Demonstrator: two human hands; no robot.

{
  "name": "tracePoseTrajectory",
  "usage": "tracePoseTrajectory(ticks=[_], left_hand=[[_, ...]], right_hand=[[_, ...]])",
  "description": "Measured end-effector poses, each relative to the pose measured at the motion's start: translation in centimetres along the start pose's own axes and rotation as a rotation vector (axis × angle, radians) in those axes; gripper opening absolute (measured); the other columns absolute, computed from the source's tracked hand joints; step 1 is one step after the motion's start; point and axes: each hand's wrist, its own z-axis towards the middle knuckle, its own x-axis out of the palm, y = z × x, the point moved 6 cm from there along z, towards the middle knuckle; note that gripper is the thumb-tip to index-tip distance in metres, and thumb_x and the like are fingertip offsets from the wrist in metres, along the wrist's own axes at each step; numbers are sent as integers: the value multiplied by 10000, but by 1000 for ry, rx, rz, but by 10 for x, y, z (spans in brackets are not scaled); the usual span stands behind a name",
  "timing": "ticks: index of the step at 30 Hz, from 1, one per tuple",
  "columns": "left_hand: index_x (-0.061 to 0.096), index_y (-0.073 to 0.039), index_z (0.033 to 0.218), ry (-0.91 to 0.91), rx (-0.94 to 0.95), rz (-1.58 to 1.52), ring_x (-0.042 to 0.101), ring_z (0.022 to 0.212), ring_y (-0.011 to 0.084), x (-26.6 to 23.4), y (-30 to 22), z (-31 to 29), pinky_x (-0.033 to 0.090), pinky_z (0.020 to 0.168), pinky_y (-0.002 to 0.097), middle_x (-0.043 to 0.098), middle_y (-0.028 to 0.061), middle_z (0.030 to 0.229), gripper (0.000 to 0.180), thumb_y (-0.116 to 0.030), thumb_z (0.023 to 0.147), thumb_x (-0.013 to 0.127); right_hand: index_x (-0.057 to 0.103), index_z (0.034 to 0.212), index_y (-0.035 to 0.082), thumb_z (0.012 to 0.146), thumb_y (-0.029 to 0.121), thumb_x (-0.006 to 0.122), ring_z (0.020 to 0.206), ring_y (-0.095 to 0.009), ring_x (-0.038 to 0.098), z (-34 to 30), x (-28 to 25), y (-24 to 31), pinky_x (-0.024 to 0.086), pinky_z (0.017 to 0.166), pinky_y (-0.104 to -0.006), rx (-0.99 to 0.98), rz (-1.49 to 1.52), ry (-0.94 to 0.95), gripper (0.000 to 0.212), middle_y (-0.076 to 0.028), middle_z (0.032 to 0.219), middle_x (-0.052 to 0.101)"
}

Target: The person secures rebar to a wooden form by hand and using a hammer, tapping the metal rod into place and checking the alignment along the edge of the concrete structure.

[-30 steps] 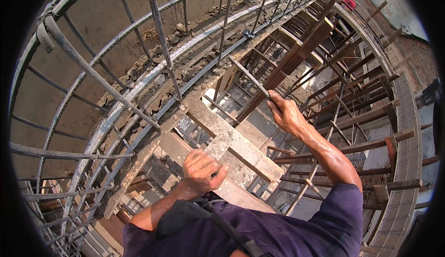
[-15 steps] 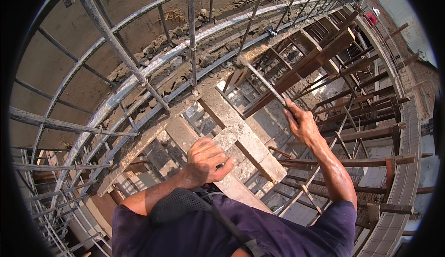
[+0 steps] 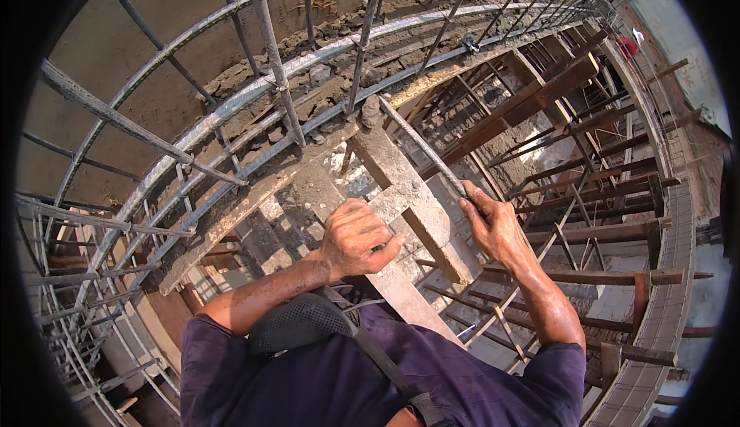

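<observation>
My right hand [image 3: 492,225] is closed round the lower end of a ribbed steel bar [image 3: 422,143]. The bar slants up and to the left, its far tip by the edge of the rubble-covered ledge. A grey lump [image 3: 371,111] of what looks like mortar lies just left of that tip. My left hand [image 3: 357,236] is a loose fist over the dusty planks, thumb sticking out to the right; nothing shows in it, and its underside is hidden. Below it a wooden board [image 3: 408,301] runs toward me, joined to a crosswise plank frame [image 3: 433,215].
Upright rebar [image 3: 270,49] and curved horizontal bars [image 3: 308,61] stand along the ledge in front of a brown wall [image 3: 162,11]. Brown timber beams [image 3: 532,103] cross a deep gap at the right. More rebar [image 3: 69,327] crowds the lower left. A mesh-covered curved ledge [image 3: 678,257] borders the right.
The bar's tip has shifted left to beside the grey lump, and my right hand has moved slightly left and down. My left hand has moved a little up and right. The view has shifted slightly.
</observation>
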Motion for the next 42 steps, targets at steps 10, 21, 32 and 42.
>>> tracePoseTrajectory(ticks=[10, 21, 32, 42], left_hand=[[616, -92, 587, -72, 8, 26, 569, 546, 179, 0, -4, 3, 505, 703, 359, 539, 15, 569, 252, -136, 773, 780], [680, -100, 628, -13, 36, 28, 618, 591, 173, 7, -6, 4, 492, 727, 358, 605, 16, 590, 233, -178, 826, 773], [666, -103, 606, -65, -8, 25, 600, 566, 171, -1, -7, 4, 498, 712, 359, 597, 11, 572, 274, -191, 843, 770], [645, -98, 580, -90, 8, 44, 586, 538, 159, -3, -6, 0, 488, 651, 344, 582, 5, 556, 294, -178, 833, 771]], right_hand=[[601, 1304, -46, 1007, 168, 586, 929, -487, 645, -12, 22, 10, 547, 708, -440, -271, 2, -75, 366, -373, 892, 620], [593, 1268, -130, 1024, 184, 580, 865, -250, 729, 30, 6, 14, 547, 772, -420, -201, -54, -185, 398, -333, 1115, 678], [606, 1329, -37, 997, 205, 604, 794, -356, 744, -37, 1, 8, 543, 716, -450, -163, -54, -102, 410, -315, 811, 660], [553, 1326, -116, 1007, 169, 573, 1013, -447, 686, -22, 32, 51, 542, 810, -439, -97, 15, -12, 428, -384, 1000, 648]])
